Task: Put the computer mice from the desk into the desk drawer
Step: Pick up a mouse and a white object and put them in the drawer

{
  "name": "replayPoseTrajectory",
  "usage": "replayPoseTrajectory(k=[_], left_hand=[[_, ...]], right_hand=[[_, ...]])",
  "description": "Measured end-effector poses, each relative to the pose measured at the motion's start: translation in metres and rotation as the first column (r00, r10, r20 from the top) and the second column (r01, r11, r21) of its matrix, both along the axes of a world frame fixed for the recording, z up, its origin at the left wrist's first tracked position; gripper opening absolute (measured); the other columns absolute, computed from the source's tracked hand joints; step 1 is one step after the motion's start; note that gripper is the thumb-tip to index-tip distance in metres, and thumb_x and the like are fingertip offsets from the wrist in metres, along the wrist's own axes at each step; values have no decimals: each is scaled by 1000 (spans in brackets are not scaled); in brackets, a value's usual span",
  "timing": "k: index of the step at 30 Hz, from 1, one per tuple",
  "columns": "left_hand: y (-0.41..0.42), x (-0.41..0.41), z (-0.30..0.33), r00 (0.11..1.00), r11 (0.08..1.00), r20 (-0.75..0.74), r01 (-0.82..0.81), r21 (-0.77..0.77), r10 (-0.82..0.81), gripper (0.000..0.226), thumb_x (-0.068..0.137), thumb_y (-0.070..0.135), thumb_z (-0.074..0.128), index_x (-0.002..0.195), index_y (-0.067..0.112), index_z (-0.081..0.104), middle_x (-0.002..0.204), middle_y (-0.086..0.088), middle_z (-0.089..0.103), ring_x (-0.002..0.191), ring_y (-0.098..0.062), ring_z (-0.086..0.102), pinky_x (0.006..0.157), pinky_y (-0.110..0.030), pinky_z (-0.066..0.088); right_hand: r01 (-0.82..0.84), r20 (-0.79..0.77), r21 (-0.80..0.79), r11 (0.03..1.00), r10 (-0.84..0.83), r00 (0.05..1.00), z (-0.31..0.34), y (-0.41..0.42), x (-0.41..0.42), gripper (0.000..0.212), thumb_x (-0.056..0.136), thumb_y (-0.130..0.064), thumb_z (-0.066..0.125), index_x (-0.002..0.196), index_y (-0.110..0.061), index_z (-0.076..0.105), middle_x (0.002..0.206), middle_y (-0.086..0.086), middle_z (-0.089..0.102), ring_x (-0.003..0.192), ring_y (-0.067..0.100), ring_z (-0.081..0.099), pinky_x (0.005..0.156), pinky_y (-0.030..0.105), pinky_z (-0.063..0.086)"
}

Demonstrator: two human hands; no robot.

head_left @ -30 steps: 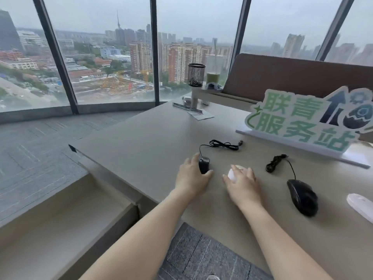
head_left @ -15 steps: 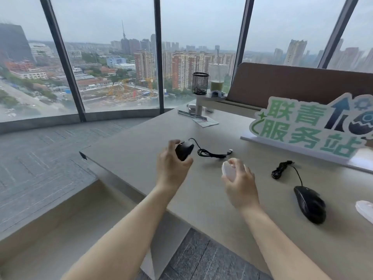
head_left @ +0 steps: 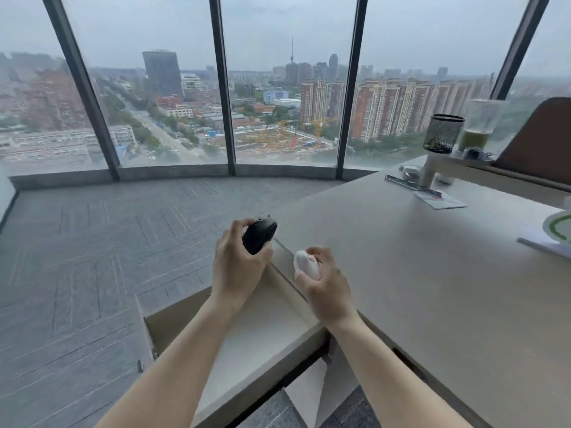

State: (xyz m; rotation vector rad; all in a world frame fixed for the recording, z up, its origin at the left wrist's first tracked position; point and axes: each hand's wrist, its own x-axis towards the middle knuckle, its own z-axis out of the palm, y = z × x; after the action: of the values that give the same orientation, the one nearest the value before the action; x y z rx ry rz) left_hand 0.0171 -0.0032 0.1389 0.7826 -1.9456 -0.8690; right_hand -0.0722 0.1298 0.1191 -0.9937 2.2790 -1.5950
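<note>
My left hand (head_left: 236, 270) grips a small black mouse (head_left: 258, 234), held up in the air past the desk's left corner. Its cable is hidden from view. A white mouse (head_left: 304, 263) sits in my right hand (head_left: 324, 285), which hovers over the desk's left edge. Below both hands the pale desk drawer (head_left: 247, 344) stands pulled out, and its visible inside shows nothing in it; my forearms cover part of it. The beige desk (head_left: 432, 273) spreads to the right.
At the desk's far end stand a black mesh pen holder (head_left: 444, 133), a cup of green drink (head_left: 478, 126) on a small shelf, and a paper slip (head_left: 438, 199). A green-and-white sign's edge (head_left: 559, 227) shows at right. Grey carpet and tall windows lie to the left.
Both hands lifted their mice off the desk and carried them left over the open drawer. My view swung left, so the other black and white mice left the picture.
</note>
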Motion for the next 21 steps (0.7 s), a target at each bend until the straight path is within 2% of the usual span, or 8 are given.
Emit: replayPoseTrajectory(k=[3,5,8,11,14,17,19,21], left_hand=[[-30,8,-55,995,993,91,-38,109,28,42,76,30,67,115,31,53,106,5,62,102,-22,58,80,-31,45],[-44,10,-90,989,977,143,-54,206,25,43,73,35,66,114,33,53,107,5,63,103,-21,59,86,-37,50],[-61,7,-138,966,954,258,-109,280,34,46,72,33,67,117,29,54,113,-2,61,108,-27,53,93,-38,45],[-69,-3,-172,888,936,460,-182,300,26,48,77,31,68,122,24,52,118,-9,58,111,-31,49,91,-36,41],[-67,-10,-195,776,933,631,-222,283,-6,52,79,37,67,126,25,48,122,-9,56,115,-30,47,91,-36,43],[-63,-13,-212,716,940,698,-222,258,-23,55,81,38,67,130,27,45,125,-7,54,117,-30,48,86,-36,44],[-59,-12,-219,696,941,717,-219,259,-36,55,82,39,65,130,25,44,125,-8,53,116,-32,49,86,-36,45],[-56,-8,-219,716,933,697,-221,284,-42,51,85,40,61,131,22,46,126,-11,52,115,-34,50,90,-38,45]], right_hand=[[-67,80,192,979,53,995,-45,-45,4,34,88,-24,55,122,-22,49,114,6,58,102,24,55,78,34,47],[-80,118,334,939,43,992,-74,-72,1,37,87,-24,48,124,-17,48,115,10,60,105,28,55,82,36,46],[-88,98,597,798,37,995,-114,-101,-11,37,85,-19,45,122,-16,44,124,17,57,114,36,50,81,35,40],[-115,79,771,627,86,993,-145,-117,-22,46,89,-19,44,134,-14,35,131,23,51,120,38,44,92,40,42],[-109,70,863,493,97,993,-167,-123,-25,62,91,-21,50,146,-16,22,143,21,40,127,37,40,100,40,40],[-95,43,907,411,136,990,-183,-124,-23,68,88,-20,55,147,-11,23,147,18,34,128,36,40,102,40,40],[-83,29,905,418,134,991,-180,-121,-22,68,89,-20,55,148,-10,23,149,17,33,129,36,42,101,42,42],[-68,15,868,492,111,994,-166,-116,-20,59,92,-16,49,146,-11,25,145,19,37,127,36,45,98,41,43]])
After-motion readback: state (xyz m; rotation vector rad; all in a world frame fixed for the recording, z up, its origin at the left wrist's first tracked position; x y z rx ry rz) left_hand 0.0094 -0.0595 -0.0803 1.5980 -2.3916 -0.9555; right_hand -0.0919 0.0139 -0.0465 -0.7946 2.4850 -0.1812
